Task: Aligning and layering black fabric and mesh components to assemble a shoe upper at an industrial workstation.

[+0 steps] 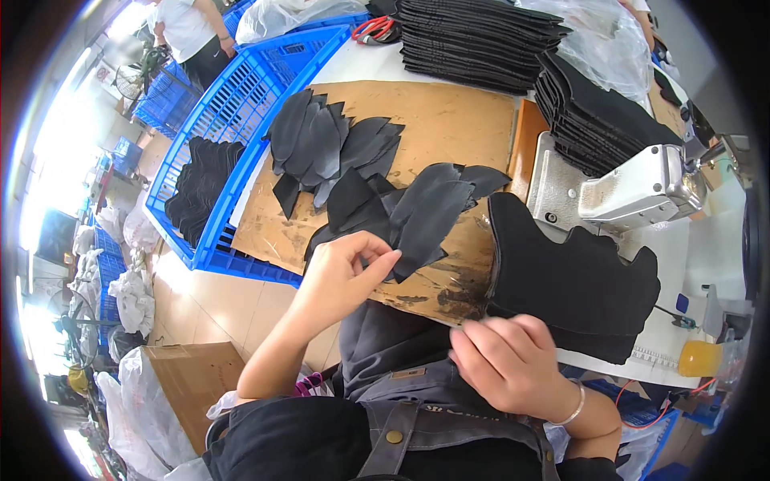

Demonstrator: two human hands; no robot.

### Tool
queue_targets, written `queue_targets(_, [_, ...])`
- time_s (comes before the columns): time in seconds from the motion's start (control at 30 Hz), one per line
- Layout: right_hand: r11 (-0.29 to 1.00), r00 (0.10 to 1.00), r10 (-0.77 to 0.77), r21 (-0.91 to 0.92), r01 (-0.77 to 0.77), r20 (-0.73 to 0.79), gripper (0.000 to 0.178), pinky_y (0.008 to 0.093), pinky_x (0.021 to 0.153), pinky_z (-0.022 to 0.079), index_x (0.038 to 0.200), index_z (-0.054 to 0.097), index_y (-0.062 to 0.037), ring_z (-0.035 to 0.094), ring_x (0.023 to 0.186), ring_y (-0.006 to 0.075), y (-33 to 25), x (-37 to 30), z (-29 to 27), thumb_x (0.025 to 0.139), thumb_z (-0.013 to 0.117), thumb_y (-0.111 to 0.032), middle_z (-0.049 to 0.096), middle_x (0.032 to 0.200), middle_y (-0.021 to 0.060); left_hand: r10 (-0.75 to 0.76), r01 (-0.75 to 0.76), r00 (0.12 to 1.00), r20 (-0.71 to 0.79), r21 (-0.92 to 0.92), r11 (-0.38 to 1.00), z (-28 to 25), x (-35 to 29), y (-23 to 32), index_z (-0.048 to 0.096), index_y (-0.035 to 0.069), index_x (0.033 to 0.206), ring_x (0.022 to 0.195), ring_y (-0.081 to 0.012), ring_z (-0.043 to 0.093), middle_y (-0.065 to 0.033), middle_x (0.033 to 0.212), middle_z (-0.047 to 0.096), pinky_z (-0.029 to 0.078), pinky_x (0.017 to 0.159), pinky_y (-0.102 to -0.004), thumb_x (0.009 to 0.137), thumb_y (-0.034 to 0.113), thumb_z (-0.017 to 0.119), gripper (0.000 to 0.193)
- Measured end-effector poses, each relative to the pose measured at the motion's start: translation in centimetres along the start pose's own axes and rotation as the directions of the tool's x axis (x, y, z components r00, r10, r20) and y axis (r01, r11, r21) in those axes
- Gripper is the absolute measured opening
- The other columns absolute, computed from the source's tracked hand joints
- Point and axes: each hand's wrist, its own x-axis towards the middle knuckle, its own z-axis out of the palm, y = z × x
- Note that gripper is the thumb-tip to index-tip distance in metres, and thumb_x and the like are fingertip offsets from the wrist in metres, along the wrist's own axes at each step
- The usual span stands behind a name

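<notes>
My left hand point(350, 271) is bent in a pinch, thumb and forefinger close together, over the near edge of a pile of thin black leaf-shaped pieces point(429, 212). What lies between its fingertips, if anything, cannot be made out. Loosely curled and slightly blurred, my right hand point(511, 362) hovers by the table's front edge; its fingertips are partly hidden. Just beyond it lies a stack of black cut panels point(569, 280) with a wavy outline. More black leaf-shaped pieces point(309, 140) overlap farther back on the worn brown board point(449, 108).
Tall stacks of black panels point(481, 44) stand at the back. A silver machine arm point(642, 188) rises at the right, near a bottle with a yellow part point(699, 358). Left of the board is a blue crate point(233, 104) holding black panels. Another person point(186, 32) stands far left.
</notes>
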Motion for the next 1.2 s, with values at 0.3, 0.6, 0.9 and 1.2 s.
queue_targets(0.3, [0.91,0.935,0.353,-0.245,-0.334,0.036,0.034,0.0412,0.081,0.039,0.092,0.06,-0.0029,0.055,0.093,0.0255,-2.5,5.7,9.0,0.073,0.071,-0.029,0.058,0.108,0.0123,-0.026,-0.068,0.984,-0.176,-0.508,0.859,0.5,0.5,-1.4,0.061,-0.001,0.088,0.053,0.0002,0.045,0.0006,0.07,0.06,0.034,0.047,-0.0181,0.092,0.011,0.064,0.013])
queue_targets(0.6, [0.927,0.955,0.296,-0.236,-0.291,-0.013,0.009,0.0372,0.076,0.041,0.077,0.06,-0.0048,0.055,0.081,0.0203,-1.7,6.2,8.0,0.071,0.062,-0.011,0.061,0.097,0.0093,0.132,-0.147,0.984,-0.12,-0.12,0.982,0.6,0.7,-1.6,0.065,-0.002,0.088,0.057,0.0001,0.039,0.0042,0.071,0.057,0.031,0.049,-0.0186,0.087,0.008,0.068,0.011])
queue_targets(0.9, [0.891,0.917,0.398,-0.227,-0.393,-0.023,0.014,0.0323,0.072,0.041,0.084,0.053,-0.0055,0.057,0.077,0.0196,1.2,8.2,3.0,0.076,0.064,-0.004,0.054,0.083,0.005,0.049,-0.087,0.99,-0.13,-0.308,0.948,2.1,1.5,-3.1,0.057,-0.001,0.082,0.053,-0.0005,0.039,0.0021,0.06,0.05,0.031,0.049,-0.0203,0.089,0.006,0.063,0.012])
queue_targets(1.2, [0.609,0.627,0.779,0.235,-0.758,0.004,0.009,0.0252,0.054,0.042,0.082,0.053,0.0007,0.05,0.057,0.0096,8.9,7.1,-2.9,0.086,0.059,-0.004,0.056,0.065,0.0082,0.134,-0.13,0.968,-0.214,0.033,0.991,2.5,1.7,-2.2,0.053,0.001,0.078,0.048,-0.0129,0.043,-0.0067,0.062,0.054,0.039,0.051,-0.0289,0.081,0.005,0.064,0.012])
